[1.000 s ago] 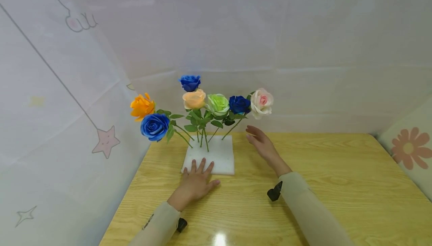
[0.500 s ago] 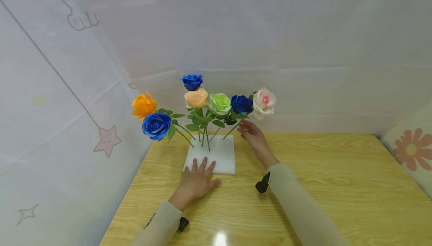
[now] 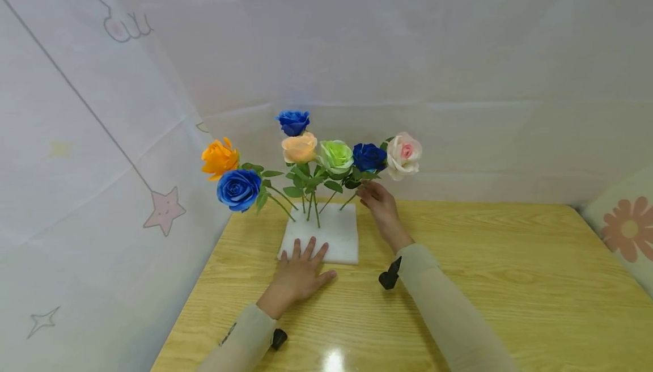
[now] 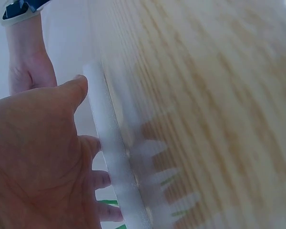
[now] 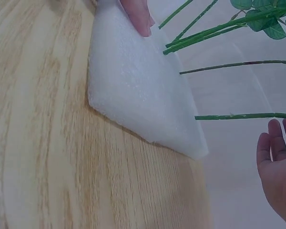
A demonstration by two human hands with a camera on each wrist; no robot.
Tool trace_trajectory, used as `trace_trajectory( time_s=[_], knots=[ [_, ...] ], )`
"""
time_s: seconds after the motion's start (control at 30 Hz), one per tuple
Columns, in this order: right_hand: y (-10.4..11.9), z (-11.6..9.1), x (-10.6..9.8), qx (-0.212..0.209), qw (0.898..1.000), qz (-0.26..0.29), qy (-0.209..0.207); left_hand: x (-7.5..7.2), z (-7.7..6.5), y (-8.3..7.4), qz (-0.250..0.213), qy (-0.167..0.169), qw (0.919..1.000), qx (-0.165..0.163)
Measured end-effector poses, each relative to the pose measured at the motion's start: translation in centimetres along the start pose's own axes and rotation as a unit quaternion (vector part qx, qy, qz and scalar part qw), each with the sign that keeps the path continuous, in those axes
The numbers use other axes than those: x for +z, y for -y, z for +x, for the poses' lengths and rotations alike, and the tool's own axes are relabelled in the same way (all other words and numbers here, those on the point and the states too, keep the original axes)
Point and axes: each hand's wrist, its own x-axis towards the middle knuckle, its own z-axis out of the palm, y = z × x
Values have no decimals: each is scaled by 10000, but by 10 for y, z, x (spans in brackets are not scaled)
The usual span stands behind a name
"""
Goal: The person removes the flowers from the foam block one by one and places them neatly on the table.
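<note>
My left hand (image 3: 301, 275) lies spread over the front edge of a white foam block (image 3: 336, 244), fingers flat on its top. In the left wrist view its fingertips reach over the foam's edge (image 4: 117, 148). My right hand (image 3: 381, 207) is raised beside the block's back right corner, at the stem (image 3: 349, 201) of the pale pink rose (image 3: 404, 156). In the right wrist view the fingertips (image 5: 275, 126) come right up to that green stem (image 5: 238, 116), not wrapped round it. A dark blue rose (image 3: 369, 157) leans just left of the pink one.
Other artificial roses stand in the foam: green (image 3: 336, 156), peach (image 3: 300, 148), blue at the back (image 3: 293, 123), orange (image 3: 220, 159) and blue (image 3: 238, 190) leaning left. The block sits on a wooden table (image 3: 484, 270). White cloth walls (image 3: 510, 151) rise behind and at the sides.
My right hand has moved left to the pink rose's stem, its fingers drawing in. The left hand keeps its place on the foam. The view has shifted slightly.
</note>
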Motion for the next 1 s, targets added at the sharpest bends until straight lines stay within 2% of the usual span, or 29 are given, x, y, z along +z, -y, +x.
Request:
trace_trajectory(
  time_s=[0.23,0.57,0.7,0.73,0.8,0.87,0.93,0.97,1.0],
  knots=[
    [-1,0,2,-62,9999,-22,-126,-2,-2,-2,-85,16,10000,-27],
    [3,2,6,-364,9985,-309,-284,-11,-6,-4,-194,61,9998,53],
    [6,5,6,-490,9964,-490,-497,-12,-6,-4,-191,40,9998,58],
    [7,6,6,-443,9973,-175,-559,-13,-6,-4,-180,45,9998,57],
    [9,6,6,-408,9963,-96,-755,-13,-7,-4,-177,44,9998,66],
    [10,5,5,-352,9934,716,-822,-14,-8,-5,-207,22,9997,83],
    [11,3,4,-399,9863,1351,-859,-14,-8,-5,-234,20,9997,80],
    [11,1,3,-521,9903,941,-879,-14,-8,-5,-264,16,9996,81],
    [11,-1,3,-565,9886,1051,-914,-14,-8,-5,-274,25,9996,74]
  ],
)
